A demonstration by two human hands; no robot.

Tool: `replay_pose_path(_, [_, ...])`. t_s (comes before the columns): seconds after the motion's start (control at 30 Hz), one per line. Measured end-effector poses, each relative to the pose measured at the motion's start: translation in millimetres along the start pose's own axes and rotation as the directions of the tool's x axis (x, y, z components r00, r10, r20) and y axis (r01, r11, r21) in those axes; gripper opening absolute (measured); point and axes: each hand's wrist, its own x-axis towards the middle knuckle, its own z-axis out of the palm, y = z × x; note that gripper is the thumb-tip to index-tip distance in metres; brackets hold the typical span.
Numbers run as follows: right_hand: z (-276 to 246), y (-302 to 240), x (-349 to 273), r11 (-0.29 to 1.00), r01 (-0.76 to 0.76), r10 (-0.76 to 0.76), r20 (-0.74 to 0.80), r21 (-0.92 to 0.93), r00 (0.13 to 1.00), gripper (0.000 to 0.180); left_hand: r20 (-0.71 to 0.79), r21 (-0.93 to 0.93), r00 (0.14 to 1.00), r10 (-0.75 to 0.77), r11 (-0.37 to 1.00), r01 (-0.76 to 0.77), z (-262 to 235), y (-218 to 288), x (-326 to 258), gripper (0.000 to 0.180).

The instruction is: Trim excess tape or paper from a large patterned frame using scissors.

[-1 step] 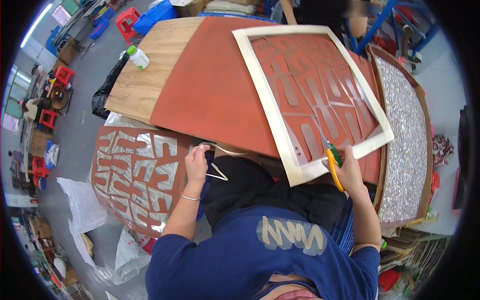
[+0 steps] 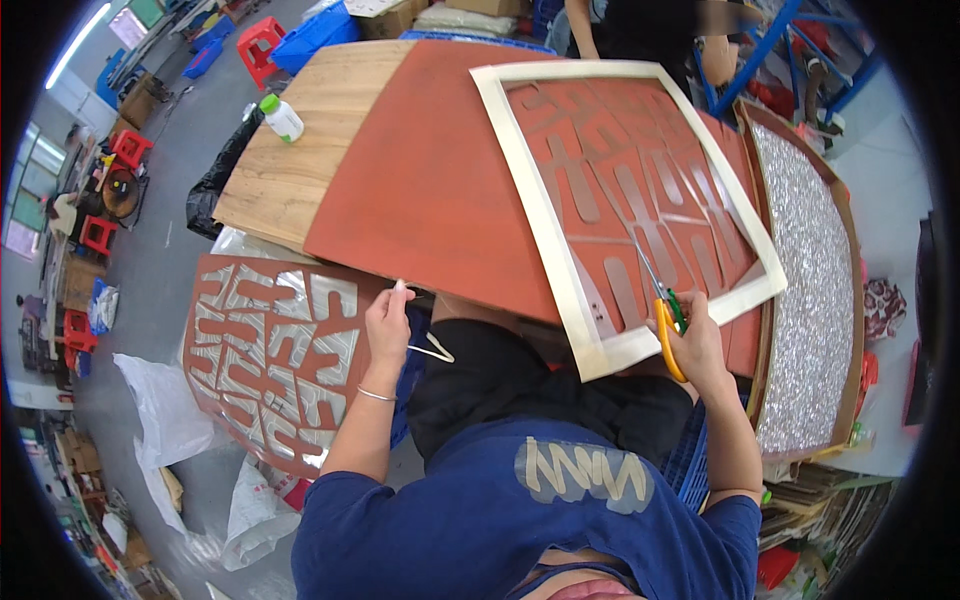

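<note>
My left hand (image 2: 387, 322) is closed in a pinch at the table's near edge, holding a thin white strip (image 2: 432, 350) that dangles in a bent loop beside my lap. In my right hand (image 2: 700, 342) is a pair of scissors (image 2: 667, 345) with orange and green handles, blades pointing up and away over the sheet. Under the scissors lies a clear sheet with a cream border (image 2: 545, 235) and long cut-out shapes. It rests on a reddish-brown board (image 2: 420, 170), its near corner jutting past the board's edge.
Left of my lap stands another reddish-brown panel (image 2: 345, 345) with silvery cut-out shapes. A wooden board (image 2: 320, 95) carries a white bottle with a green cap (image 2: 282, 118). A tray of glittery silver material (image 2: 805, 290) lies right. Another person's arm (image 2: 580, 28) shows at the far side.
My left hand has shifted slightly left and down, and less of the white strip shows at the table edge. My right hand keeps its hold on the scissors, nearly still.
</note>
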Motion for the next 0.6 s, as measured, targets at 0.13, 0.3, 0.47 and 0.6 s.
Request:
replay_pose_path(0.13, [2, 12, 17, 0.992, 0.043, -0.053, -0.089, -0.116, 0.995, 0.052, 0.117, 0.172, 0.975, 0.187, 0.963, -0.206, 35, 51, 93, 0.040])
replay_pose_path(0.3, [7, 66, 15, 0.978, -0.203, 0.174, -0.328, -0.055, 0.928, 0.051, 0.163, 0.085, 0.986, 0.021, 0.996, -0.035, 116, 52, 278, 0.034])
replay_pose_path(0.47, [6, 147, -37, 0.925, -0.374, 0.347, -0.536, 0.062, 0.770, 0.049, 0.125, 0.218, 0.992, 0.031, 0.974, -0.057, 224, 84, 325, 0.033])
replay_pose_path(0.6, [18, 188, -53, 0.952, -0.275, 0.129, -0.639, -0.133, 0.758, 0.043, 0.168, 0.055, 0.983, 0.071, 0.995, -0.082, 243, 76, 389, 0.031])
